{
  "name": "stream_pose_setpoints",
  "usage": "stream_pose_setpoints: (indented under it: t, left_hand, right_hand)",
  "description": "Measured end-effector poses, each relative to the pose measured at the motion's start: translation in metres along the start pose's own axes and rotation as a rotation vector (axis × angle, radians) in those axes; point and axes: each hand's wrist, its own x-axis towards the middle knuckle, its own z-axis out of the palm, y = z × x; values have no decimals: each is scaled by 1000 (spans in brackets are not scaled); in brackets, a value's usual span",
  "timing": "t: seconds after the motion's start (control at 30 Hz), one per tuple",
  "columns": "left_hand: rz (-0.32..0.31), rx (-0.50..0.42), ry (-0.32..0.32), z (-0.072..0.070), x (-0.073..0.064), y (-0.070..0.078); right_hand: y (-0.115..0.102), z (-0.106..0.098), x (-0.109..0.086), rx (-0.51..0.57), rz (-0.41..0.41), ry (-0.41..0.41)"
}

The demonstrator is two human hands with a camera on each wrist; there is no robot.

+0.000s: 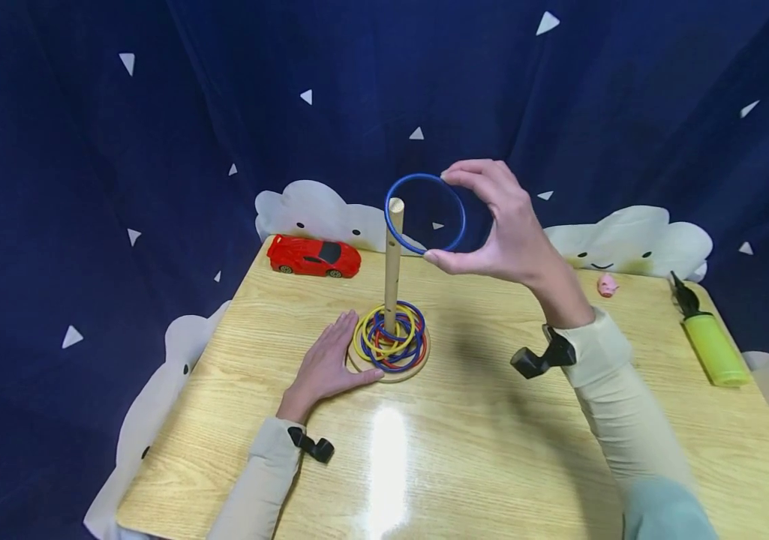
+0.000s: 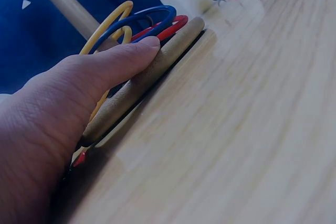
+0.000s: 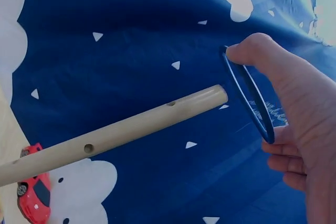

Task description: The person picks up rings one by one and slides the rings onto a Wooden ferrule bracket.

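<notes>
A blue ring [image 1: 463, 217] is pinched between the thumb and fingertips of my right hand [image 1: 502, 221], raised above the table. In the right wrist view the ring [image 3: 248, 93] stands apart from the peg's top. The wooden peg [image 1: 392, 277] rises upright from a round wooden base [image 1: 394, 378]. Yellow, blue and red rings [image 1: 418, 330] lie loosely piled around its foot. My left hand [image 1: 330, 360] rests against the left and front of the base, fingers and thumb spread straight. The left wrist view shows its thumb [image 2: 123, 61] on the base's rim; its other fingers are hidden there.
A red toy car [image 1: 314, 256] sits at the table's back left. Toward the right are a small pink figure [image 1: 606, 285] and a yellow-green pump with a black nozzle [image 1: 715, 349]. A dark blue curtain with white clouds [image 1: 316, 214] hangs behind the wooden table [image 1: 479, 450].
</notes>
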Motion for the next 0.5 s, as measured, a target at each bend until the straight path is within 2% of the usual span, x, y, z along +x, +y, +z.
stream_pose_setpoints:
  t: [0.1,0.23,0.37,0.5]
  left_hand:
    - [2,1,-1,1,1,0]
    - [3,4,-1,3,1,1]
    - [11,-5,11,4,-1,1]
    - [19,-8,19,4,0,1]
  right_hand:
    - [7,7,3,1,38,-30]
    - [13,19,-4,31,102,-68]
    - [15,35,-23,30,154,-142]
    - [19,54,-50,7,211,-220]
